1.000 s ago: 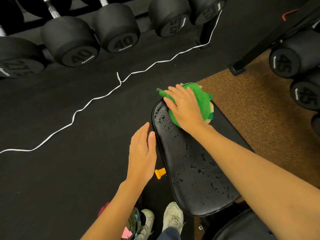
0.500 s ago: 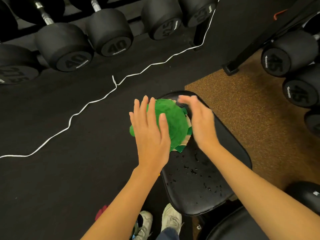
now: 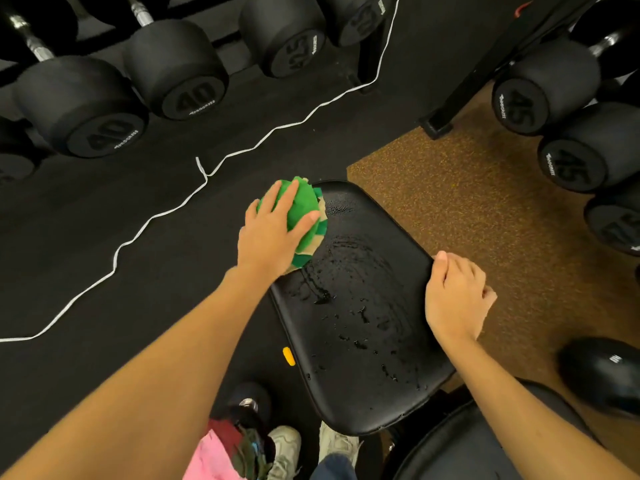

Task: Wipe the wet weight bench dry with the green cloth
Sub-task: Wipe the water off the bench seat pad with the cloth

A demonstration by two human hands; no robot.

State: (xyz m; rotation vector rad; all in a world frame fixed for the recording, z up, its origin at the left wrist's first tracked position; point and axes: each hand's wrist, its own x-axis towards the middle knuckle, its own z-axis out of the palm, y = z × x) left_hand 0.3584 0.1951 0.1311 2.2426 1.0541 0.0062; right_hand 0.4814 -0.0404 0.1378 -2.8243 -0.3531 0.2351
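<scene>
Left hand (image 3: pixel 268 237) is flat on the green cloth (image 3: pixel 304 216), fingers spread, pressing it onto the far left corner of the black bench pad (image 3: pixel 363 323). Right hand (image 3: pixel 453 299) curls over the pad's right edge. Water beads and smears cover the middle. Dumbbells (image 3: pixel 173 71) racked behind, white cord (image 3: pixel 152 220) snaking across the floor.
</scene>
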